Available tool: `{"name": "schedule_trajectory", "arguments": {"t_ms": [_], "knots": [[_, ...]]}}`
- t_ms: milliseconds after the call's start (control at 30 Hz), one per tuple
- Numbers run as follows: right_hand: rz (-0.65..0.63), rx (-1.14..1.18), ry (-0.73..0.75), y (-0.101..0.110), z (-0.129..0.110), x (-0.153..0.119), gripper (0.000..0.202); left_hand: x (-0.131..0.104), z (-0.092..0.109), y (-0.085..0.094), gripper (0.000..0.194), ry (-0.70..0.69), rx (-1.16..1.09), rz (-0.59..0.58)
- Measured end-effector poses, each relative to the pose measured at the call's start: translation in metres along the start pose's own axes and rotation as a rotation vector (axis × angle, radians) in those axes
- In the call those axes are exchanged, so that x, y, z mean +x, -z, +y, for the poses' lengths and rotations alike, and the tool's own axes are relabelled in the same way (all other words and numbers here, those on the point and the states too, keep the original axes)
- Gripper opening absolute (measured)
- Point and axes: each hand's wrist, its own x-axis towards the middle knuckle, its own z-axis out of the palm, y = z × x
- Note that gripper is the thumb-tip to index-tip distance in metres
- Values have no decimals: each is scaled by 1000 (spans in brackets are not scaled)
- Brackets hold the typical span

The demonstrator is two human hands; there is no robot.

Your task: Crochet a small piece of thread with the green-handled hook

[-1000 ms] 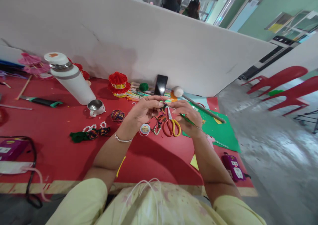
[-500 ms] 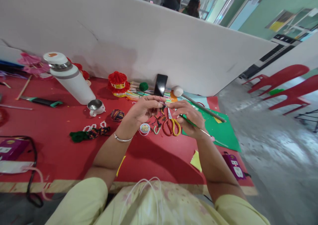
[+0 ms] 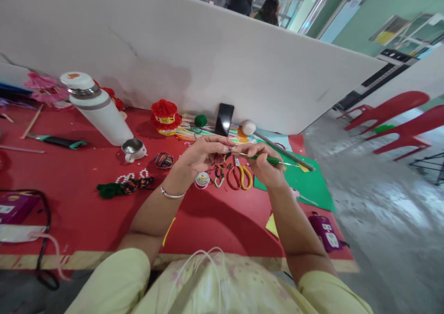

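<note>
Between the fingers of my right hand [image 3: 265, 163] lies a crochet hook [image 3: 267, 159] with a green grip and metal ends, its tip pointing left. My left hand [image 3: 204, 154] pinches multicoloured yarn [image 3: 227, 157], and the hook's tip meets it at the fingertips. Strands of that dark, mixed yarn hang below my left fingers. Scissors [image 3: 240, 177] with a red and a yellow handle lie just under my hands. Beside them are a small round spool [image 3: 202, 180] and a pale green clip-like loop [image 3: 218, 181]. A ball of multicoloured yarn [image 3: 164, 161] rests left of my left hand.
On the red table [image 3: 215, 226] stand a white bottle [image 3: 100, 110], a small metal-lined cup [image 3: 133, 149] and a red paper lantern [image 3: 165, 116]. A phone [image 3: 225, 119] leans on the white partition [image 3: 208, 59]. Green sheet [image 3: 319, 189] and a purple box [image 3: 325, 232] lie right.
My right hand has turned, so the crochet hook swings from a downward slant to nearly level. Its tip now reaches the yarn at my left fingertips. My left hand has barely moved.
</note>
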Motion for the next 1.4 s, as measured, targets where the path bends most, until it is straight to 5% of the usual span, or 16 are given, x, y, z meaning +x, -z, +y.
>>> {"name": "schedule_trajectory", "arguments": {"t_ms": [367, 600, 900, 1100, 1233, 1400], "knots": [[244, -360, 342, -26, 22, 5, 22, -5, -5, -17, 32, -303, 25, 150], [336, -479, 365, -30, 23, 7, 25, -5, -8, -17, 32, -362, 59, 157], [392, -445, 384, -38, 17, 13, 14, -10, -2, -22, 32, -271, 29, 137], [437, -718, 477, -42, 18, 14, 15, -10, -10, -28, 37, -431, 217, 304], [479, -883, 556, -45, 27, 13, 30, -8, -12, -29, 33, -338, 57, 285], [495, -794, 619, -46, 32, 17, 37, -4, -5, -20, 29, -101, -187, 116]]}}
